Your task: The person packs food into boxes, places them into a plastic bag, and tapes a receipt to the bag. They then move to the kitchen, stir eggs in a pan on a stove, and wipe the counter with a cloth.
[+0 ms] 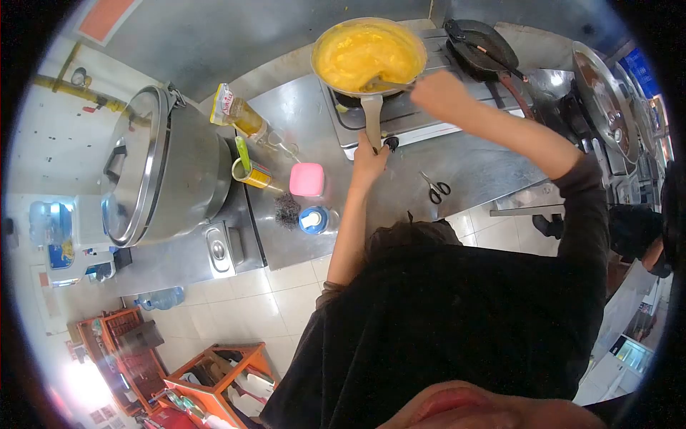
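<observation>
A frying pan (319, 66) with soft yellow food (368, 53), which looks like beaten egg, sits on the gas stove (421, 132). My left hand (368, 161) is closed around the pan's pale handle (372, 114), close to the stove knob. Over the pan's right rim, my right hand (436, 96), slightly blurred, grips a long-handled stirring utensil (391, 85). Its head dips into the yellow food, so whether it is a spoon or a spatula cannot be made out.
A dark pan (486, 46) stands on the right side of the stove. Black scissors (434, 189), a pink-lidded container (307, 179), a blue-capped bottle (314, 220), a scouring pad (287, 210) and an oil pouch (239, 114) lie along the counter. A large steel pot (182, 164) stands left.
</observation>
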The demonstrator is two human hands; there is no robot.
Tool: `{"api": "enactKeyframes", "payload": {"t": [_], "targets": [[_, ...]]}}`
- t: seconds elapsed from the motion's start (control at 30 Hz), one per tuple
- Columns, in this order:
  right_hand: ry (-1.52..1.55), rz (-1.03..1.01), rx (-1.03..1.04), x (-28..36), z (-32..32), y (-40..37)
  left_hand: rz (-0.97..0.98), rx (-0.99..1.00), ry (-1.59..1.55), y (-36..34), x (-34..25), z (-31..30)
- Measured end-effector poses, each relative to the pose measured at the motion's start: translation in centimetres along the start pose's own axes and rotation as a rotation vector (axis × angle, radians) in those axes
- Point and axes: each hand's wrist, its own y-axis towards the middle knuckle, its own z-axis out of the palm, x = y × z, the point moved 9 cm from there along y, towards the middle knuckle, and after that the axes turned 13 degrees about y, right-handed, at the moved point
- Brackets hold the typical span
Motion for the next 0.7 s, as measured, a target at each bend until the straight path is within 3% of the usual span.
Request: {"api": "enactKeyframes", "payload": {"t": [0.13, 0.23, 0.43, 0.5, 0.63, 0.7], "targets": [[0.074, 0.015, -0.104, 2.2, 3.3, 4.0, -0.006, 0.003, 0.002, 0.0, 0.1, 0.1], [0.097, 0.140, -0.146, 2.2, 4.5, 7.3, 0.014, -0.002, -0.006, -0.1, -0.1, 0.0], [0.044, 0.371, -0.031, -1.1, 7.3, 11.9, -0.008, -0.006, -0.014, -0.2, -0.1, 0.0], [0.063, 0.595, -0.035, -4.1, 7.6, 11.7, -0.005, -0.010, -0.021, 0.0, -0.1, 0.0], [0.112, 0.641, -0.015, -8.0, 7.9, 9.4, 0.004, -0.018, -0.023, 0.0, 0.0, -0.3], [0.031, 0.410, -0.196, -8.6, 7.4, 8.3, 0.021, -0.023, -0.018, 0.0, -0.2, -0.3]]}}
